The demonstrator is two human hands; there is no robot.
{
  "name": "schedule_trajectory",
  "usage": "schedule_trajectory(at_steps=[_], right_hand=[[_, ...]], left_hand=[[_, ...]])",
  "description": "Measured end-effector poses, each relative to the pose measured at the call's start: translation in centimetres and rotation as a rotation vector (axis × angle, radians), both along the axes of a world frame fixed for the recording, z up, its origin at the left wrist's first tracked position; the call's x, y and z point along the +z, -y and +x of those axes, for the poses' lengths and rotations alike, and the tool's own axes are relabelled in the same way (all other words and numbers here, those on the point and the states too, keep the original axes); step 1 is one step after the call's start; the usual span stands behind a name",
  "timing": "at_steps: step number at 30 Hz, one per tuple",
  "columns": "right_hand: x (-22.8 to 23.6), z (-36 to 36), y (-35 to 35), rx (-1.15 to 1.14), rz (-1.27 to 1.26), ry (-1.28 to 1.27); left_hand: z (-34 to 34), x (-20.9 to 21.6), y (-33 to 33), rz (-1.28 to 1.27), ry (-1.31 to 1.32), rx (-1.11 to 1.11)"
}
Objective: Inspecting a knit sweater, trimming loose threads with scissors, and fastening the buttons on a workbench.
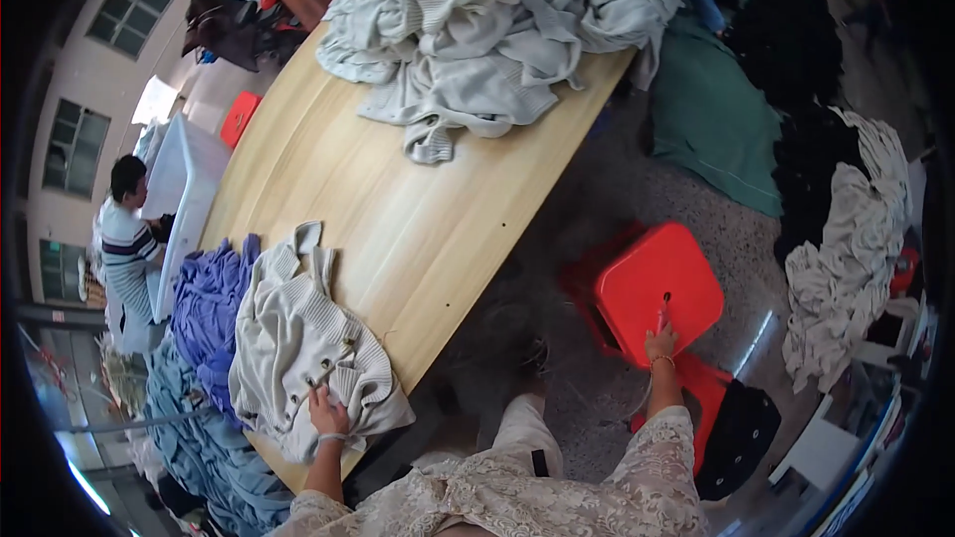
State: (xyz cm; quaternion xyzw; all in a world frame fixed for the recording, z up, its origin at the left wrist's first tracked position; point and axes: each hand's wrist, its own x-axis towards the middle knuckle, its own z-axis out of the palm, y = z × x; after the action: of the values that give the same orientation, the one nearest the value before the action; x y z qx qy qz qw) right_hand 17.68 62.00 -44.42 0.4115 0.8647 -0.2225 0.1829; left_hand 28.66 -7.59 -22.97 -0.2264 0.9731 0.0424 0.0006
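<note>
A cream knitted sweater (288, 333) with ribbed edges and several dark metal-looking eyelets lies bunched on the near left end of the wooden table. My left hand (328, 413) rests on it beside the eyelets, fingers bent and closed on the knit; what lies under the fingertips is partly hidden. Off to the right, my right hand (661, 342) is over a red plastic stool (686, 264). Its fingers are closed around a slim reddish stick-like thing (664, 317), which points at the dark spot in the seat; its kind is too small to tell.
A large heap of pale grey knitwear (477, 30) covers the table's far end. Purple garments (211, 303) and blue-grey garments (209, 428) lie left of the sweater. Black, green and cream cloth (846, 259) is piled at right. A person (129, 239) stands by a white bin (189, 189).
</note>
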Motion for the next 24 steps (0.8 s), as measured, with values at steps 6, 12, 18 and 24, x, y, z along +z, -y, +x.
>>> schedule_trajectory(at_steps=[6,12,18,24], right_hand=[[7.0,-2.0,1.3,0.101,0.139,0.104],[9.0,-4.1,5.2,0.439,0.172,-0.39],[19.3,-9.2,22.2,0.816,-0.342,-0.761],[28.2,-9.6,43.8,1.289,-0.567,-0.861]], left_hand=[[2.0,-0.5,-0.7,-0.035,-0.083,-0.062],[2.5,1.5,-0.3,0.063,-0.226,0.037],[5.9,2.8,5.5,-0.057,-0.298,0.191],[10.0,1.3,14.5,-0.213,-0.194,0.219]])
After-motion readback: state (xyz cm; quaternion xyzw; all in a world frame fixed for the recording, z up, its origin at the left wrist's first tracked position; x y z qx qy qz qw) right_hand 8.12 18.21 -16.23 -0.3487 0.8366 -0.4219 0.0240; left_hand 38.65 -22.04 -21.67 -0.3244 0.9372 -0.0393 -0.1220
